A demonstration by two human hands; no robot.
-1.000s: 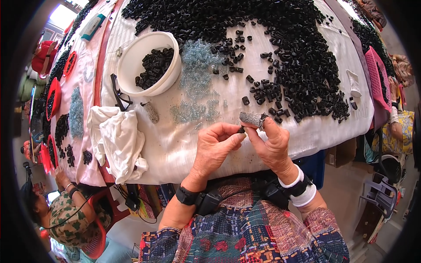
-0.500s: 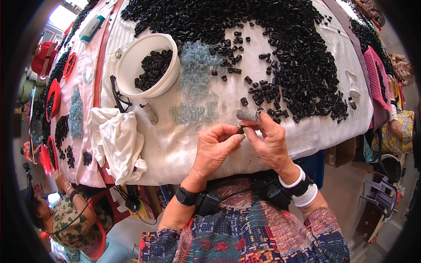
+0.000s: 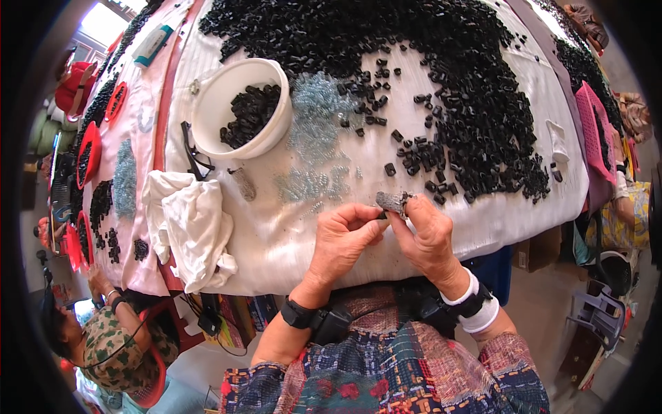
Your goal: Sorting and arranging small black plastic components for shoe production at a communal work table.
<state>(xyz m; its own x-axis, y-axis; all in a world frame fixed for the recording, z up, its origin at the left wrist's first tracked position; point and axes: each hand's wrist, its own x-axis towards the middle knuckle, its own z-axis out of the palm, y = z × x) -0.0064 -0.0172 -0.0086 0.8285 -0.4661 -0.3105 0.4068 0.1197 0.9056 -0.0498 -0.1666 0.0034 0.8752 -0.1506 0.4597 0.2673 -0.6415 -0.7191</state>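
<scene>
Admittedly, we can make out little of the small black part (image 3: 383,215): the fingertips cover most of it, and its far end is lost to us. Nor can we tell whether the grey tube (image 3: 392,201) is worn on a finger or merely held, since its dark, ragged end disappears into the right hand (image 3: 429,231). At the far edge of our view, the black pile (image 3: 476,124) is cut off.

Compared with half a second ago, we see the bowl (image 3: 207,103), the coils (image 3: 321,110) and both hands a little lower and farther right in our view, and the tube now slopes down toward the right.

We see the black part at the fingertips of the left hand (image 3: 345,240), whose thumb and forefinger are pinched together on it. The right hand's thumb comes close beside it, but we cannot tell whether that hand grips it too. The tube lies just beyond the part, above the white cloth (image 3: 276,231).
</scene>
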